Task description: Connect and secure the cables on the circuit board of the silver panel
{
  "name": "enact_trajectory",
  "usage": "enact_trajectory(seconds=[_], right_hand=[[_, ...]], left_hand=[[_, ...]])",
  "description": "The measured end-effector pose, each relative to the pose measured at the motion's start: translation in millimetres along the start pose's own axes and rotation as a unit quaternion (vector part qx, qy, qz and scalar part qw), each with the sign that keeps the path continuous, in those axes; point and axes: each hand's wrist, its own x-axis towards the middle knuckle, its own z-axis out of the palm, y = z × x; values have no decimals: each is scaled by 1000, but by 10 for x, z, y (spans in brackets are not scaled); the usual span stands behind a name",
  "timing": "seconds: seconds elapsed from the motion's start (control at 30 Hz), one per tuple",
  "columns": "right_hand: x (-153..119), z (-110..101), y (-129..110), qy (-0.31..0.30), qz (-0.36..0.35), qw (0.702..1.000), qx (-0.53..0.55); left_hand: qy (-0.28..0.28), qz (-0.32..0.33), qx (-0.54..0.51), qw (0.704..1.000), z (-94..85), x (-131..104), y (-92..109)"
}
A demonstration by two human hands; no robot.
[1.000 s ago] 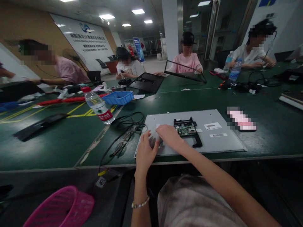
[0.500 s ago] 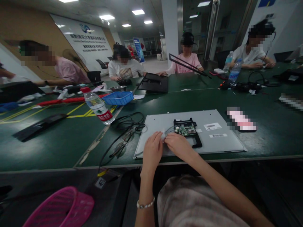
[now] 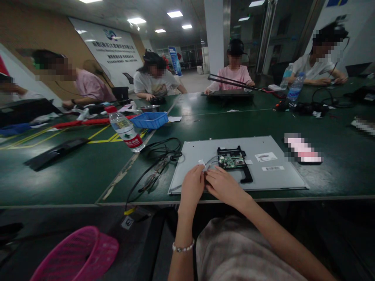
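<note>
A grey metal panel (image 3: pixel 193 156) lies flat at the table's near edge. On it sits a black bracket (image 3: pixel 246 173) with a green circuit board (image 3: pixel 233 160), from which thin grey wires (image 3: pixel 211 160) run left toward my fingers. My left hand (image 3: pixel 193 181) is closed in a pinch over the panel's left part, with a small white piece (image 3: pixel 202 162) showing at its fingertips. Close against it, my right hand (image 3: pixel 224 185) has its fingers bent together near the wires. What the right fingertips grip is hidden.
Left of the panel are black cables (image 3: pixel 159 156), a water bottle (image 3: pixel 125 130), a blue tray (image 3: pixel 150 120) and a black bar (image 3: pixel 55 152). A phone (image 3: pixel 303 150) lies to the right. A pink basket (image 3: pixel 79 255) stands below the table edge. Several people sit across the table.
The white piece now shows more clearly above my left fingertips. Across the table, a person's black panel has swung down and to the right. The view has shifted slightly.
</note>
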Motion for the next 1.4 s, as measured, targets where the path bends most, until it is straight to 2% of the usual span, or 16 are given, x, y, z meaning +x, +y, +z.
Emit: enact_trajectory(seconds=[0.33,0.47,0.63,0.8,0.93,1.03,1.1,1.23,1.4], right_hand=[[-271,25,-145,-29,34,999,4],[-297,-9,-193,-26,44,999,2],[-312,-38,-217,-9,48,999,7],[-369,-201,-206,2,35,999,19],[-504,-411,74,50,64,996,48],[-631,-546,481,104,139,984,42],[-715,-609,763,120,183,975,21],[-835,-666,1116,89,205,975,12],[-824,-644,1156,48,169,984,20]], left_hand=[[-24,-80,14,996,18,120,47],[-18,-70,61,995,10,104,105],[-2,-23,93,995,-7,80,140],[-14,-28,110,993,-59,129,183],[4,-20,88,996,-97,172,196],[54,-1,55,997,-131,138,191],[59,20,45,997,-163,74,192],[-10,61,67,996,-215,-76,195],[-34,55,121,990,-214,-118,198]])
